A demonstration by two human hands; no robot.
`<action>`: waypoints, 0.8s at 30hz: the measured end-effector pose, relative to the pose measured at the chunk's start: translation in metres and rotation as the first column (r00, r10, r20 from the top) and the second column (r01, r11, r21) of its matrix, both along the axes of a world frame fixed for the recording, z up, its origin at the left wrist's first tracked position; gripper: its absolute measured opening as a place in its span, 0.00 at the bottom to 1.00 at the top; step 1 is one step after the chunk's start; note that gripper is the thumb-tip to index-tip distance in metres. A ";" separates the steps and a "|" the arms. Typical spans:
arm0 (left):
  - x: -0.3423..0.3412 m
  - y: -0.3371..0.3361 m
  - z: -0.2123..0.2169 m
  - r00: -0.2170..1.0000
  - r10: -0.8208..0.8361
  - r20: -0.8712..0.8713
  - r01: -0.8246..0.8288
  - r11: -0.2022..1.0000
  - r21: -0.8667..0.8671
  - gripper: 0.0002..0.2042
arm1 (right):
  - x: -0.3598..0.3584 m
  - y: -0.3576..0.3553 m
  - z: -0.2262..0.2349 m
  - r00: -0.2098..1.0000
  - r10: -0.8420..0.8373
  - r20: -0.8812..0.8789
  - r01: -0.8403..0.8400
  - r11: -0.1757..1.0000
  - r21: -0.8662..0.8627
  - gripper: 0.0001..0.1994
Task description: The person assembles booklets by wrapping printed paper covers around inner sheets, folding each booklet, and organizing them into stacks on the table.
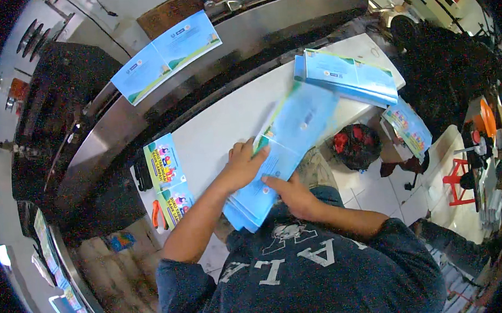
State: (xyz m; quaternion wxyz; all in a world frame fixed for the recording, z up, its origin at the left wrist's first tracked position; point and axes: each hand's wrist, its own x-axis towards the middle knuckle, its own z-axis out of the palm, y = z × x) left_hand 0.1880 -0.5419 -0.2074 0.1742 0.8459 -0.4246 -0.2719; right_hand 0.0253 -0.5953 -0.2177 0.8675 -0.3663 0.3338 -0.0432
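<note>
A stack of light-blue printed sheets [286,160] lies slantwise in front of my body, over the near edge of the white tabletop [211,127]. Its far end is smeared by motion. My left hand [244,165] holds the stack at its left edge, fingers bent over the top sheet. On the near right side my right hand [293,195] grips the same sheets, thumb on top and the other fingers hidden beneath. Past the stack's far end sits another pile of blue sheets [347,77], its layers slightly fanned.
Colourful printed sheets [168,177] lie at the table's left, beside an orange handle [158,214]. An unfolded blue sheet [165,58] rests on the long metal machine bar [288,23]. Right of the table are a dark container with red items [355,146] and a red stool [458,182].
</note>
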 end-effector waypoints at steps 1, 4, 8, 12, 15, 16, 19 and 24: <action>0.002 0.000 0.009 0.970 0.043 -0.239 -0.066 0.994 -0.087 0.37 | 0.002 -0.010 -0.011 0.999 0.037 0.036 -0.028 0.974 -0.224 0.32; 0.017 0.013 0.020 0.820 0.160 -0.550 -0.329 0.917 -0.224 0.34 | 0.014 -0.060 0.057 0.970 0.208 -0.128 -0.241 0.725 -0.646 0.33; 0.071 0.073 0.006 0.715 0.430 -0.550 -0.697 0.494 -0.520 0.34 | 0.039 -0.123 0.129 0.783 0.287 -0.552 -0.553 -0.085 -0.828 0.30; 0.054 0.106 0.047 0.876 0.374 -0.306 -0.472 0.527 -0.706 0.62 | 0.069 -0.133 0.152 0.604 0.267 -0.751 -0.567 -0.518 -0.641 0.27; 0.048 0.096 0.015 0.852 0.212 -0.478 -0.489 0.649 -0.583 0.66 | 0.081 -0.129 0.098 0.676 0.262 -0.689 -0.407 -0.646 -0.646 0.28; 0.049 0.093 0.007 0.827 0.153 -0.541 -0.518 0.578 -0.630 0.66 | 0.083 -0.131 0.094 0.669 0.270 -0.692 -0.404 -0.650 -0.644 0.28; 0.060 0.090 -0.001 0.808 0.107 -0.579 -0.553 0.478 -0.682 0.65 | 0.078 -0.132 0.088 0.669 0.354 -0.653 -0.353 -0.623 -0.699 0.32; 0.048 0.052 0.015 0.794 0.226 -0.564 -0.551 0.660 -0.510 0.43 | 0.074 -0.134 0.078 0.769 0.423 -0.480 -0.188 -0.567 -0.802 0.35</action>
